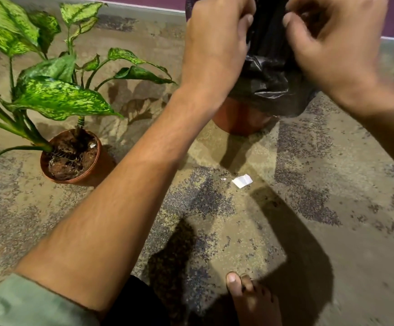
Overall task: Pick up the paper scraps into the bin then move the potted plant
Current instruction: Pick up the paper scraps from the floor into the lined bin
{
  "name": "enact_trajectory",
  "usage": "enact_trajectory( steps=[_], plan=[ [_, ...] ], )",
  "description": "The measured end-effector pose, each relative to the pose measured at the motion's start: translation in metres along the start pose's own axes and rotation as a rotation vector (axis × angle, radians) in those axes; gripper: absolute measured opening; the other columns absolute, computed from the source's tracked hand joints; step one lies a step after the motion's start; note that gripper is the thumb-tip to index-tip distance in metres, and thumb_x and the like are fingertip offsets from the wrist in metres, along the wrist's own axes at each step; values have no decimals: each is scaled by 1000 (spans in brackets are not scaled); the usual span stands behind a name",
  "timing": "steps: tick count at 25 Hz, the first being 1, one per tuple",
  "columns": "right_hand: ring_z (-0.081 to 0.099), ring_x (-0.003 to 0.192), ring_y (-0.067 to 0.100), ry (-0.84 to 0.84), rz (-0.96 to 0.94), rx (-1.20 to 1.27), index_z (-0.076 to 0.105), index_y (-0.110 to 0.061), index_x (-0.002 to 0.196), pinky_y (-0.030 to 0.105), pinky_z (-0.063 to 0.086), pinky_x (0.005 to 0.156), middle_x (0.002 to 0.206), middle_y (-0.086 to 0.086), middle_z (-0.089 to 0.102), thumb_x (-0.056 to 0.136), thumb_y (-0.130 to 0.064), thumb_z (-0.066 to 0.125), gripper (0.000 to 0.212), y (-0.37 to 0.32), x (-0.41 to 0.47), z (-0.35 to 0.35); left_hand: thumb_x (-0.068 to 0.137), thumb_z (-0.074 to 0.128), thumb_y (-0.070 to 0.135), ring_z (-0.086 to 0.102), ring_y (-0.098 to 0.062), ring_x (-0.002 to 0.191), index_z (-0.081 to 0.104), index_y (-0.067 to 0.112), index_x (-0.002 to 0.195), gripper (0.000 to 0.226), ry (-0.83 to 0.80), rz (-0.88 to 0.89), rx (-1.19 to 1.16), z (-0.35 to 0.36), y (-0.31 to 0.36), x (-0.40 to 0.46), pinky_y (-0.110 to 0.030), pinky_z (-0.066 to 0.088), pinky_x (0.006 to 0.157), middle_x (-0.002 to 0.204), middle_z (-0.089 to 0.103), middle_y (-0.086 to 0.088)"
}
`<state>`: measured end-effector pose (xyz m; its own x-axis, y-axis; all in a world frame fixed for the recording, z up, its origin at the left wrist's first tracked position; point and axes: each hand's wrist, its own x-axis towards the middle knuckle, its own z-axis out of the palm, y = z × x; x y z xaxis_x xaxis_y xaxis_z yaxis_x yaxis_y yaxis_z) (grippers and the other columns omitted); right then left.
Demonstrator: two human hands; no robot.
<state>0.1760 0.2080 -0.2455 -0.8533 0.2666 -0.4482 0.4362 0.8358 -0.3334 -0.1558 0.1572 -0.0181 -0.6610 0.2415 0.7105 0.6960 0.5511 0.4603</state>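
My left hand [214, 41] and my right hand [332, 43] both grip the black plastic liner [269, 78] of an orange-brown bin [238, 121] at the top of the view. A white paper scrap [242, 181] lies on the carpet below the bin, with a tiny scrap [223, 179] just left of it. The potted plant [71, 158], with speckled green leaves in a brown pot, stands at the left. Another small white scrap [92, 145] sits on its soil.
Patterned beige and grey carpet [332, 208] covers the floor. A purple wall with a pale skirting [144, 5] runs along the back. My bare foot [252, 300] rests at the bottom centre.
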Motion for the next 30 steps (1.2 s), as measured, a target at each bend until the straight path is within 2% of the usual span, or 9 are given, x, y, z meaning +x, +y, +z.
enact_trajectory(
  steps=[2,3,6,8,11,15,21,27,30],
  plan=[
    [60,51,36,140,51,-71,58,-30,95,46,49,56,72,6,70,78,-31,48,19,9,-14,29,88,54,27,63,-8,82,69,18,88,17,-39,30,9,0,1,-2,-29,49,71,84,69,6],
    [60,49,33,37,-17,24,54,-31,103,43,50,53,73,2,70,82,-41,46,25,8,-13,23,88,53,27,63,-10,84,69,18,88,18,-53,55,15,0,0,-3,-31,49,72,86,68,6],
    [62,52,28,192,-330,-7,52,-23,124,28,46,54,72,-1,68,95,-41,45,35,-30,59,-109,86,53,18,60,-17,99,71,16,93,20,-14,141,86,-1,-5,-6,-26,46,83,101,68,1],
    [63,62,18,428,-754,-223,65,-21,107,18,33,56,78,-2,63,94,-26,53,18,-84,122,-185,80,55,5,59,-22,101,71,11,93,22,68,196,75,-4,-6,-16,-26,45,83,104,68,-3],
    [58,92,10,125,-602,-506,55,-26,129,16,36,61,110,-5,60,99,-26,47,31,-61,152,-183,68,54,-10,59,-30,86,67,0,77,19,78,350,-2,-8,-3,-48,-38,46,70,92,67,-14],
    [48,111,12,-110,-631,-487,34,-26,147,23,48,80,131,-3,47,93,-28,57,59,-16,156,-128,63,54,-8,53,-28,68,63,0,70,14,-236,531,-13,-8,-23,-114,-37,37,54,76,61,-16],
    [49,110,14,-46,-601,-456,43,-27,139,26,48,83,125,-5,51,88,-17,58,54,-8,173,-102,92,51,11,59,-14,100,61,19,118,28,-1053,3,210,-4,-90,-183,-31,50,93,111,62,1],
    [59,96,14,-69,-467,-158,64,-31,100,25,35,69,97,-14,59,90,-29,66,11,-26,188,-98,92,58,17,61,-12,88,64,22,102,12,-1330,-296,213,-8,-118,-209,-29,53,85,101,64,5],
    [56,100,11,-18,-469,-147,63,-26,112,22,37,75,108,-10,59,94,-27,61,17,-45,186,-96,90,63,21,59,-9,88,65,20,103,13,-1410,-334,169,-10,-125,-221,-25,50,85,101,65,5]
  ],
)
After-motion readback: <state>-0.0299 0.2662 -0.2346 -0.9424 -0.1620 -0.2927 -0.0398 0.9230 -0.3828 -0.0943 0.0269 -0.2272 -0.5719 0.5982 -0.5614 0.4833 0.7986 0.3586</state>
